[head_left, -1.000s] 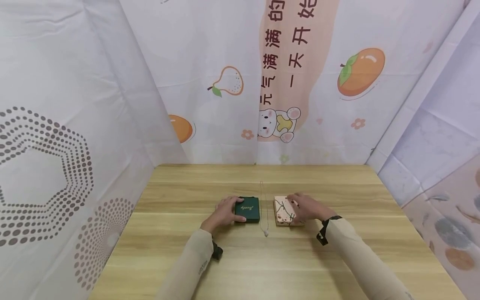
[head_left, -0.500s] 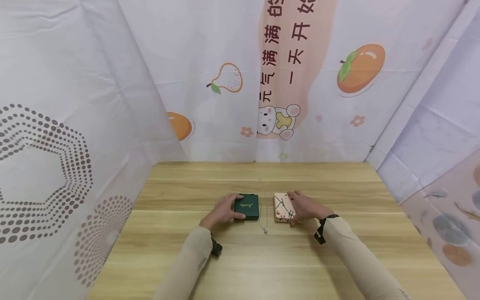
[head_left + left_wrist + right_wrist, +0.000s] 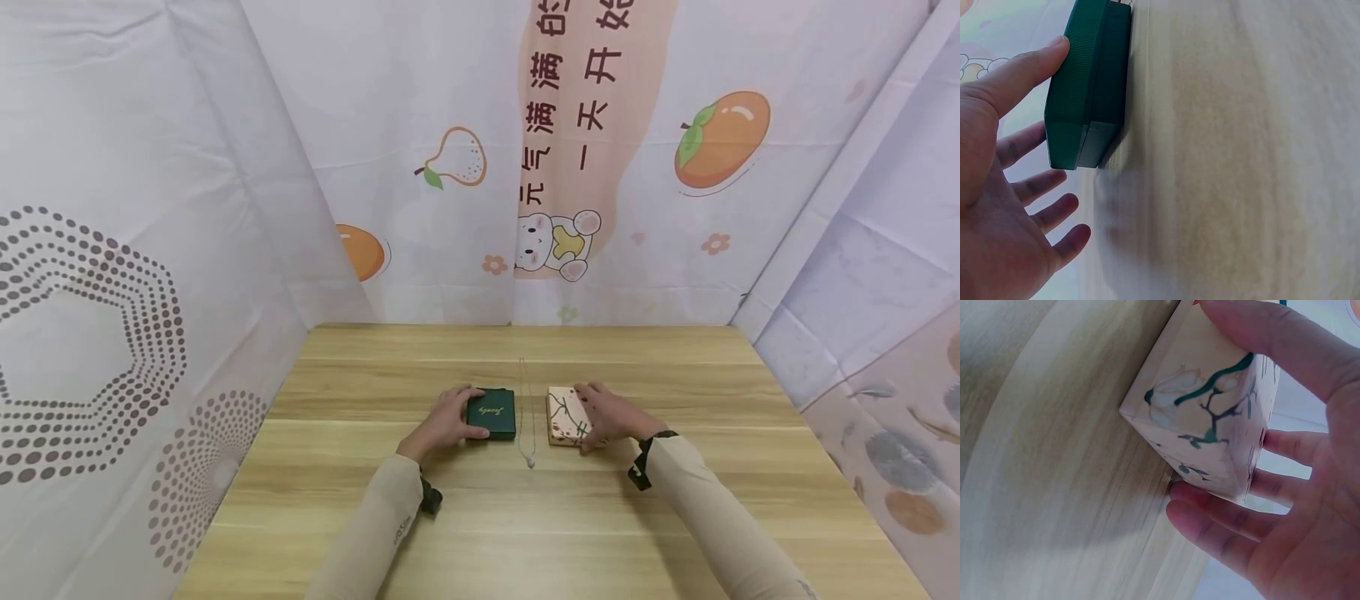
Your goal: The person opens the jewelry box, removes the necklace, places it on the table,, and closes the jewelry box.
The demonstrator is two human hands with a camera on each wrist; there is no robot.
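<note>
A small dark green box (image 3: 491,415) with gold lettering on its lid lies on the wooden table. My left hand (image 3: 442,422) holds it from the left, thumb at the near side and a fingertip at the far side. In the left wrist view the thumb (image 3: 1029,69) touches the box's ribbed edge; the other fingers are spread. My right hand (image 3: 613,417) grips a cream box (image 3: 566,417) with a branch-and-blossom print, thumb and fingers on opposite sides. Between the boxes lies a thin chain necklace (image 3: 531,460), its pendant towards me. The palm hides the cream box's right part.
The wood-grain table (image 3: 510,525) extends around the boxes. A white printed curtain (image 3: 420,250) stands along the back edge, with more cloth on the left and right sides. Each wrist wears a black strap.
The left hand and green box have shifted very slightly left, away from the necklace. The right hand's thumb and fingers have settled at the cream box's near and far edges. The head view tilted slightly.
</note>
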